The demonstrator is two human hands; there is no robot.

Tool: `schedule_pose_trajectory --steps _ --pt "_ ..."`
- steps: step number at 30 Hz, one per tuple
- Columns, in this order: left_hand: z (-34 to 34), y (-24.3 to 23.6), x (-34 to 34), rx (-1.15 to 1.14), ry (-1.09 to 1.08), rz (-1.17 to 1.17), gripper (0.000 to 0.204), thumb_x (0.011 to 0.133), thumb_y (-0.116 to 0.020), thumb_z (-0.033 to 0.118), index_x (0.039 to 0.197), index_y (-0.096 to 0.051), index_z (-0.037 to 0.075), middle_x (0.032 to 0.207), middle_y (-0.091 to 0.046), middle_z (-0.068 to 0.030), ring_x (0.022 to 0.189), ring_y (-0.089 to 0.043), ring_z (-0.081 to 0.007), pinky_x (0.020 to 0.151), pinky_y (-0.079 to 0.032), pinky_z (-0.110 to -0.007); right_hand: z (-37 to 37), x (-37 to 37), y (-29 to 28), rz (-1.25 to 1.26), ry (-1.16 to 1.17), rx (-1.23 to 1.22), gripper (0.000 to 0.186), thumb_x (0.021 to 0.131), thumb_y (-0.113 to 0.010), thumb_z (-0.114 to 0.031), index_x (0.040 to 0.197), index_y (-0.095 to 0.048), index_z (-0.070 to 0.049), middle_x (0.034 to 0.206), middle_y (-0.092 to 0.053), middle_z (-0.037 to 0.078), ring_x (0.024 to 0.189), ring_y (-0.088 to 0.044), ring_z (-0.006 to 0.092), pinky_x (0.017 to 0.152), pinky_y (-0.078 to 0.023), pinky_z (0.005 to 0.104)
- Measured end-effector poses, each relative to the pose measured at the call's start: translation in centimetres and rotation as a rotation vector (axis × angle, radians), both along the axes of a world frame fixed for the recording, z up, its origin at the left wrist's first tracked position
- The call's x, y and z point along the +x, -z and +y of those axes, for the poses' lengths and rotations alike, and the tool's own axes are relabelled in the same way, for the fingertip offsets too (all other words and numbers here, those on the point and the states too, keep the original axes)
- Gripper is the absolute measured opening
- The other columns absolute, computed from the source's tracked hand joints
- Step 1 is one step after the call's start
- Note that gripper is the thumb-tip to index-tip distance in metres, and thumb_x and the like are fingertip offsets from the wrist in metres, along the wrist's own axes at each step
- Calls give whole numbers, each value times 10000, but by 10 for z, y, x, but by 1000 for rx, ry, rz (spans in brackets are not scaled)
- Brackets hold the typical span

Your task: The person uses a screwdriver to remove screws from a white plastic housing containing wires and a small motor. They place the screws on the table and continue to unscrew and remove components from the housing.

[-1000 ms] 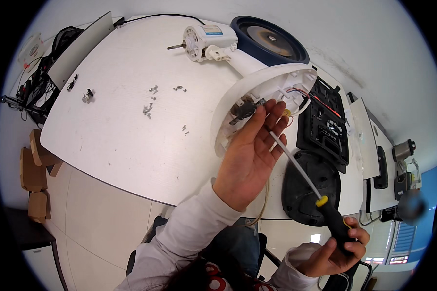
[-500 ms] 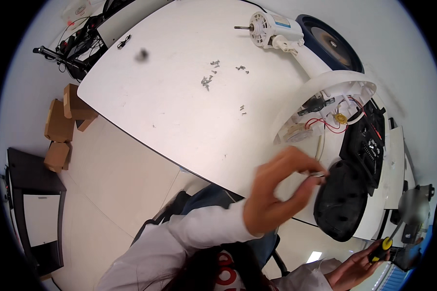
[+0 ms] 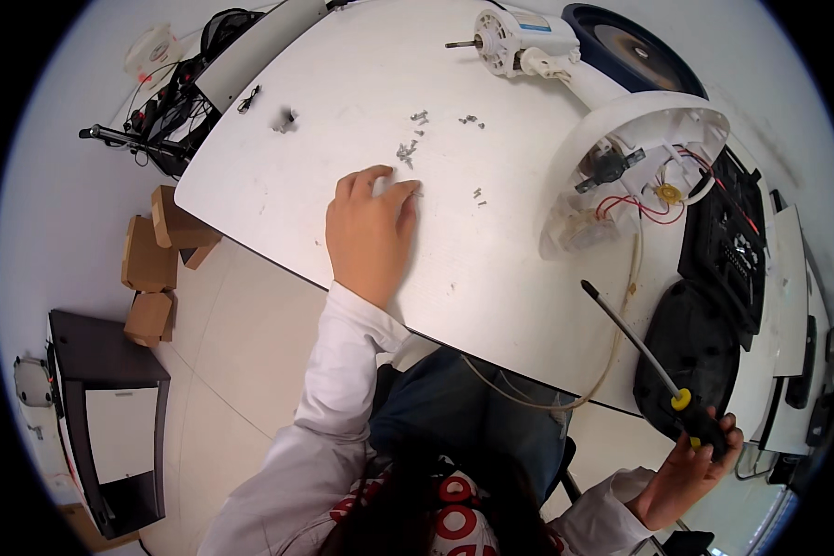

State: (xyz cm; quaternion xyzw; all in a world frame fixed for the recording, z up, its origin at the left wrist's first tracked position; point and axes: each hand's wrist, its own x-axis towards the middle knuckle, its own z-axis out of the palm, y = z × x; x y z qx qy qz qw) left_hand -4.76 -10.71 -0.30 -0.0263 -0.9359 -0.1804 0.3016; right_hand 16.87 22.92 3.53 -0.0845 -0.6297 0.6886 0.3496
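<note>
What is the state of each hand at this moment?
Left hand: half-curled beside the screws; whether it holds one cannot be told.
Right hand: holding the screwdriver.

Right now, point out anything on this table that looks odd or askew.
The white housing gapes open, its red wires looping out exposed; to its left, small screws lie scattered in loose groups, uncontained.

Looks like a repair workshop w/ office-type furn.: white table [image 3: 510, 278] has loose screws [image 3: 406, 153], a motor [image 3: 533, 35] & an open black toolkit [image 3: 729, 255] at right. Cardboard boxes [image 3: 150, 255] & dark cabinet [image 3: 107, 352] at left, tiled flr [image 3: 218, 371], cables [image 3: 170, 109] far left.
</note>
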Motion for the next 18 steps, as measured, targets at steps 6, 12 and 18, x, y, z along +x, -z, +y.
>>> schedule_pose_trajectory --steps 6,12,18 --pt "-1 4 -1 -21 6 -23 256 784 -639 107 1039 -659 99 1094 -611 -99 1038 -531 -306 837 -441 -407 -2 -2 4 -4 22 -13 453 873 -647 -191 1253 -425 -85 1302 -451 84 1208 -497 266 1043 -403 399" --pt "17 -17 12 359 121 48 459 782 -637 61 1231 -541 57 1132 -611 -119 1077 -547 -278 913 -428 -387 -20 -22 -11 118 381 -189 604 902 -604 -282 1374 -324 -31 1362 -415 105 1282 -414 302 1082 -363 392" --pt "88 -50 21 756 459 86 690 763 -671 61 1378 -361 35 1302 -495 -187 1207 -480 -305 997 -351 -431 -37 -41 6 225 221 -105 415 937 -549 -235 1280 -407 -49 1314 -439 115 1231 -467 350 997 -474 375"
